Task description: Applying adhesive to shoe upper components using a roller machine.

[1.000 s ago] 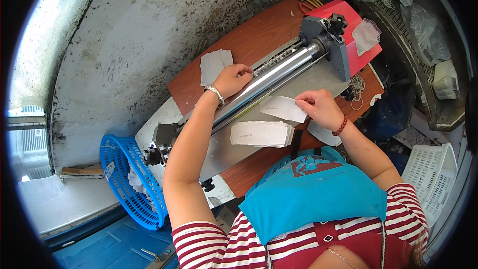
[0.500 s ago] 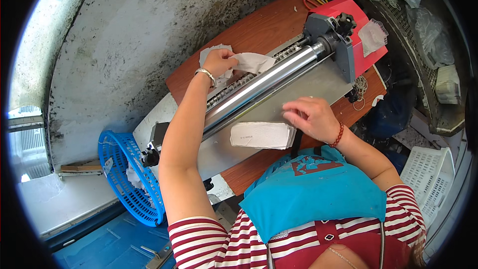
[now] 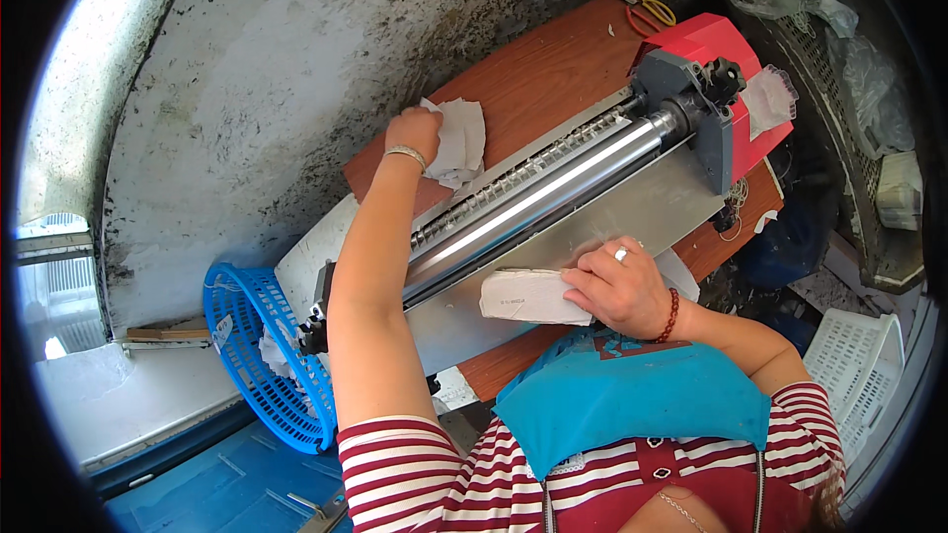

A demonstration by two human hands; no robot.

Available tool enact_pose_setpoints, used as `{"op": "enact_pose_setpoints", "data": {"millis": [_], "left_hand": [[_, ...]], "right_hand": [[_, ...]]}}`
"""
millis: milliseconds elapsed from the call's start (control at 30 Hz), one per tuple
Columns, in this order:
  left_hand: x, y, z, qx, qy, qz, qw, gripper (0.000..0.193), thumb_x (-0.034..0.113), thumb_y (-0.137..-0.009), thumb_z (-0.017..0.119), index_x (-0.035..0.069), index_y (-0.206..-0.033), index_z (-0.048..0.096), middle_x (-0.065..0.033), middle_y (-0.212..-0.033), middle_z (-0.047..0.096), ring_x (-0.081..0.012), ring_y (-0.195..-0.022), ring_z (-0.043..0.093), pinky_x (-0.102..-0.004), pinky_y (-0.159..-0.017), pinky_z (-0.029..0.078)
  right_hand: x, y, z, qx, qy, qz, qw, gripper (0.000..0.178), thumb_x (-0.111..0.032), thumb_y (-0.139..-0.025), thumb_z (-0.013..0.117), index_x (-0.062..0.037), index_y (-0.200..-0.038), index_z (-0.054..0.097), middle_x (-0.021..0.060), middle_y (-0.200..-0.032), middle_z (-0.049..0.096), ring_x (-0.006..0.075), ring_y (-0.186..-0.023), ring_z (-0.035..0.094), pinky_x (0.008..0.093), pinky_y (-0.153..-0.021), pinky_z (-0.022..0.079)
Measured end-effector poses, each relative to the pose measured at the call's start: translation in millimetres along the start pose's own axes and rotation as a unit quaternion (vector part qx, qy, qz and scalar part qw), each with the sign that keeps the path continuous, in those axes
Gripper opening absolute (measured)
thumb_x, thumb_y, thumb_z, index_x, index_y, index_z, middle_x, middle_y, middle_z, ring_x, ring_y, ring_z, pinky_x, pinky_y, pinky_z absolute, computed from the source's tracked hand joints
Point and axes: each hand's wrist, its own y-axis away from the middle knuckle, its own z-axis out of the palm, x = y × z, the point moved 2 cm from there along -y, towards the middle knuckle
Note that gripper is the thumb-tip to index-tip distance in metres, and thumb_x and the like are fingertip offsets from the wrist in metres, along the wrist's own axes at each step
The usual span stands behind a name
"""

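My left hand [image 3: 413, 133] is closed at the left edge of some loose white sheet pieces [image 3: 460, 143], which lie on the brown board behind the machine. Its fingertips are partly hidden there. In front of the rollers, a stack of long white pieces [image 3: 528, 298] rests on the metal plate [image 3: 647, 195]. My right hand [image 3: 620, 286] grips the right end of this stack, fingers bent over it. Another white piece [image 3: 679, 274] shows just beyond that hand. Between my hands runs the machine's shiny steel roller [image 3: 553, 192], with a ridged roller [image 3: 523, 173] behind it.
The machine's red housing [image 3: 726, 49] stands at the right end, with a crumpled pale piece on it. A blue basket [image 3: 272, 355] with white scraps tilts at the left. A stained wall [image 3: 257, 89] rises behind, and a white basket [image 3: 844, 360] sits at the right.
My left hand has moved back from the rollers, and the white piece it held there now lies with the others behind. My right hand has come down onto the stack. The view has shifted slightly.
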Motion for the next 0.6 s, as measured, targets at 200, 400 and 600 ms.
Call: {"op": "enact_pose_setpoints", "data": {"millis": [200, 400, 600], "left_hand": [[25.7, 2.2, 5.1, -0.287, 0.112, -0.069, 0.949, 0.037, 0.02, -0.079, 0.058, 0.013, -0.115, 0.065, -0.0118, -0.122, 0.062, -0.0284, -0.115, 0.057, -0.0382, -0.096, 0.046], [13.1, 3.7, 15.2, -0.229, 0.19, -0.098, 0.95, 0.041, 0.022, -0.081, 0.058, 0.013, -0.12, 0.061, -0.0151, -0.119, 0.063, -0.0292, -0.11, 0.06, -0.0368, -0.097, 0.045], [26.0, 8.1, -16.8, -0.188, 0.222, -0.067, 0.954, 0.041, 0.022, -0.079, 0.058, 0.012, -0.119, 0.062, -0.0125, -0.11, 0.067, -0.0281, -0.102, 0.063, -0.0372, -0.09, 0.049]], "right_hand": [[0.5, 0.4, 1.3, -0.014, -0.007, 0.011, 1.0, 0.015, -0.013, -0.074, 0.069, -0.008, -0.087, 0.062, 0.0029, -0.081, 0.053, 0.0205, -0.078, 0.055, 0.0342, -0.069, 0.039], [1.2, -1.0, 9.4, -0.023, -0.008, 0.03, 0.999, 0.016, -0.01, -0.072, 0.073, -0.0069, -0.084, 0.062, 0.0045, -0.085, 0.056, 0.0223, -0.077, 0.054, 0.036, -0.072, 0.041], [4.0, 0.2, 5.9, -0.027, -0.017, 0.053, 0.998, 0.016, -0.01, -0.072, 0.071, -0.0071, -0.085, 0.063, 0.0036, -0.085, 0.057, 0.0212, -0.077, 0.055, 0.0353, -0.072, 0.041]]}}
